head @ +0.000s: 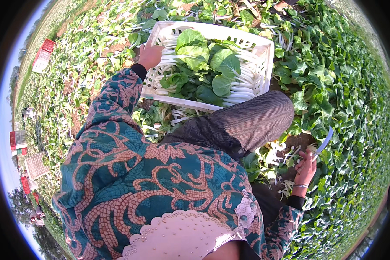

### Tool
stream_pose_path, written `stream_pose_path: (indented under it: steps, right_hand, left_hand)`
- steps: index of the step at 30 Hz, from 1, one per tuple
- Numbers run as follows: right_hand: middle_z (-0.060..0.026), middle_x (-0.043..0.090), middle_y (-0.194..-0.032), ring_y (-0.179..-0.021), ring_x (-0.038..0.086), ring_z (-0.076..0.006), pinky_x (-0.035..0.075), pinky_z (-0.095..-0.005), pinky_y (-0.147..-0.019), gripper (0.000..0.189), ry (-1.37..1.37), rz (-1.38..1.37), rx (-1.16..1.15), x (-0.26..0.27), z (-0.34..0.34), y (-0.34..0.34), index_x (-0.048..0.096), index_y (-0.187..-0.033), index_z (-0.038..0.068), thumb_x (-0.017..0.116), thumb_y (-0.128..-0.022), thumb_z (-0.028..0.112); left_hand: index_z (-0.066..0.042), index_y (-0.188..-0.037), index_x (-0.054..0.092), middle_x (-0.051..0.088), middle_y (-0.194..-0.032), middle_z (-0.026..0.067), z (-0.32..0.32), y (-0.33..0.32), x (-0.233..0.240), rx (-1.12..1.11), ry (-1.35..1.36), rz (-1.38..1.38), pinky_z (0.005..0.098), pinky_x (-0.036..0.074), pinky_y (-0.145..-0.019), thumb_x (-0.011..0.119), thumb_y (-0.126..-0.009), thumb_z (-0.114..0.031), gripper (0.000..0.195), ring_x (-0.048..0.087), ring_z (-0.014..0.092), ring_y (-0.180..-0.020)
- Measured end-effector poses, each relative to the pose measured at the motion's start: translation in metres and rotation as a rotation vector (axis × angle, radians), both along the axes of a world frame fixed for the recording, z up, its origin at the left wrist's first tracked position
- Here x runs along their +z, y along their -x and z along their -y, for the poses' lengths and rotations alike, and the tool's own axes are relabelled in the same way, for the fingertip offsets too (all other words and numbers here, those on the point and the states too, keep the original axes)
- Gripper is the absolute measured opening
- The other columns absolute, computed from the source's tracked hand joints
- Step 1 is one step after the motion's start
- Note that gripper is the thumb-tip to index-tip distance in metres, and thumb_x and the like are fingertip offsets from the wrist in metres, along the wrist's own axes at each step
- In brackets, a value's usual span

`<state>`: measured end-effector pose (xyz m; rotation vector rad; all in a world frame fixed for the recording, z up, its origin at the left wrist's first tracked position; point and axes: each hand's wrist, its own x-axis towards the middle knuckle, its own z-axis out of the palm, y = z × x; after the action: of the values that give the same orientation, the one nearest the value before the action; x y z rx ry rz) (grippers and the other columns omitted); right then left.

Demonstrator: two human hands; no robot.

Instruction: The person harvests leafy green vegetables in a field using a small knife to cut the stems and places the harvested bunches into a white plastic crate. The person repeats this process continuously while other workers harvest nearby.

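Observation:
My left hand [149,56] rests over the left side of a white plastic crate [211,31]. White bok choy stalks [170,60] meet its fingers, but whether it grips them or the rim cannot be told. Bok choy [226,63] lies in the crate with leaves toward the middle and white stalks against both ends. My right hand [305,169], low on the right past my bent knee [276,104], is closed on a knife [325,143], its curved blade pointing up and away. A small pale piece [311,148] shows by its fingers.
Dense leafy plants [344,97] stand along the right. Cut leaves and stalks [110,42] litter the soil on the left. Red crates [47,47] and a pale crate [37,165] sit farther off. Part of another person [281,5] appears at the top edge.

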<state>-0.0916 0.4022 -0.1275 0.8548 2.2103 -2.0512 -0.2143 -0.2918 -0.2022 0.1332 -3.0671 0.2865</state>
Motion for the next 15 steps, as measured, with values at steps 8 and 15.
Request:
stream_pose_path:
  steps: [8, 15]
  right_hand:
    - [-0.0086, 0.068, -0.087, -0.044, 0.043, -0.0043, 0.035, -0.02, -0.038, 0.032, -0.036, 0.021, 0.003, 0.001, 0.004, -0.002, 0.057, -0.115, 0.002, 0.055, -0.097, 0.029]
    - [-0.0096, 0.068, -0.086, -0.042, 0.042, -0.0048, 0.033, -0.0202, -0.038, 0.032, -0.033, 0.002, 0.008, 0.001, 0.006, 0.0, 0.057, -0.113, 0.001, 0.055, -0.098, 0.028]
  left_hand:
    - [-0.012, -0.108, 0.061, 0.063, -0.099, 0.0077, 0.005, 0.006, 0.001, -0.051, -0.348, 0.068, 0.0505, 0.033, -0.097, 0.052, -0.09, -0.013, 0.021, 0.057, 0.024, -0.105]
    - [-0.01, -0.099, 0.063, 0.062, -0.094, 0.0108, -0.005, -0.001, -0.001, -0.117, -0.186, 0.117, 0.043, 0.04, -0.087, 0.053, -0.093, -0.031, 0.025, 0.058, 0.03, -0.098]
